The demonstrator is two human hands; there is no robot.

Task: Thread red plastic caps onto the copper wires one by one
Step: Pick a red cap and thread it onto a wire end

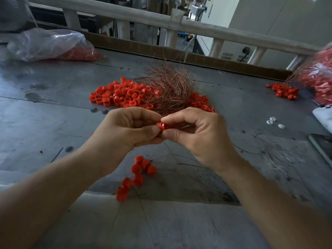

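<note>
- The table (53, 123) is grey metal. It looks flat, hard and scratched, with dark spots.
- Two clear, crinkly bags hold more red caps. One bag (50, 45) is far on the left and the other bag (316, 78) is far on the right.
- A wire bunch (170, 88) sits in the middle of the table, past the hands. The wires are thin, coppery and springy, like messy hair.
- A pile (118, 95) of loose caps lies around the bunch. They are small, round, smooth plastic cups.
- The left hand (125, 132) has curled fingers. Its thumb and fingers pinch the left end of one cap (161, 126).
- The right hand (197, 135) is curled too. Its thumb and first finger pinch the same cap from the right.
- So the cap sits right between both hands, above the table, and each hand is just as near. It lies sideways, running from one hand to the other.
- A thin wire (168, 146) hangs down just under the cap. I cannot tell which fingers hold it, or if it is in the cap yet. I think the wire tip must meet the cap's hole next.
- Some strung caps (138, 169) lie near the person, below the hands.
</note>
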